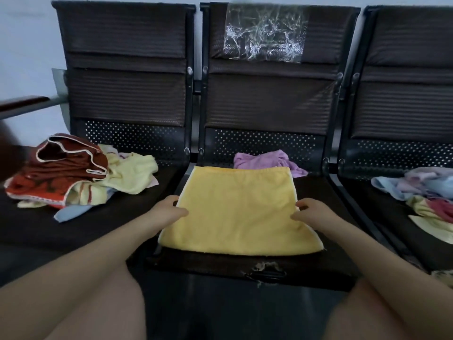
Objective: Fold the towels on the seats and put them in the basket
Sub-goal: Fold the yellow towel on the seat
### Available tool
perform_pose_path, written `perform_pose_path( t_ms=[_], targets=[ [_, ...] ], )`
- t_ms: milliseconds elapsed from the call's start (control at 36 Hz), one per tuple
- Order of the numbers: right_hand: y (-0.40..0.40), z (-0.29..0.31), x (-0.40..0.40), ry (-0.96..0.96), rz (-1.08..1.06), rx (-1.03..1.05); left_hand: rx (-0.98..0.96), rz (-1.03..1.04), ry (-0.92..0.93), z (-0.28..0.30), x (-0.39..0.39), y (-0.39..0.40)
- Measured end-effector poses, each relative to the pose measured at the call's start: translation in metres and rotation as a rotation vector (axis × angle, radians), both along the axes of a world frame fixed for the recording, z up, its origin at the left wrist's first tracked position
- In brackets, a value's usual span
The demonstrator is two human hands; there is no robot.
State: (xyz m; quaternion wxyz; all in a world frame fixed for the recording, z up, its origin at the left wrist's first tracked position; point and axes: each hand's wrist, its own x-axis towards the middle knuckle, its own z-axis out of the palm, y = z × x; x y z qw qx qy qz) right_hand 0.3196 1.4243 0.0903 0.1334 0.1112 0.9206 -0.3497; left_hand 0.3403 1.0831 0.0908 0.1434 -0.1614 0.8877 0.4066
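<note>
Left hand (169,209): grips the left edge of the yellow towel (239,212), thumb on top, fingers curled under.
Right hand (311,212): grips the right edge of the same towel in the same way.
Yellow towel: spread flat on the middle seat (269,268), near its front edge.
Purple towel (267,161): crumpled at the far end of the middle seat, just behind the yellow one.
Left seat (81,231): a loose heap with a red towel (63,165) on top and a pale yellow towel (130,175) beside it.
Right seat (382,217): a heap of pale blue, pink and yellow towels (421,190).
Middle backrest: crinkled clear plastic (264,33) near the top.
</note>
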Motion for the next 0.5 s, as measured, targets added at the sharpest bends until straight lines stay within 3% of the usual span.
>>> perform_pose_path(
  t_ms=[194,333,500],
  targets=[
    [0.011,0.004,0.024,0.018,0.063,0.077,-0.076,-0.011,0.039,-0.017,0.032,-0.008],
    [0.017,0.003,0.043,-0.035,0.223,0.196,-0.136,-0.074,0.124,-0.022,0.043,-0.013],
    [0.020,-0.005,0.051,0.045,0.272,0.246,-0.386,-0.239,0.192,-0.029,0.057,-0.024]
  ],
)
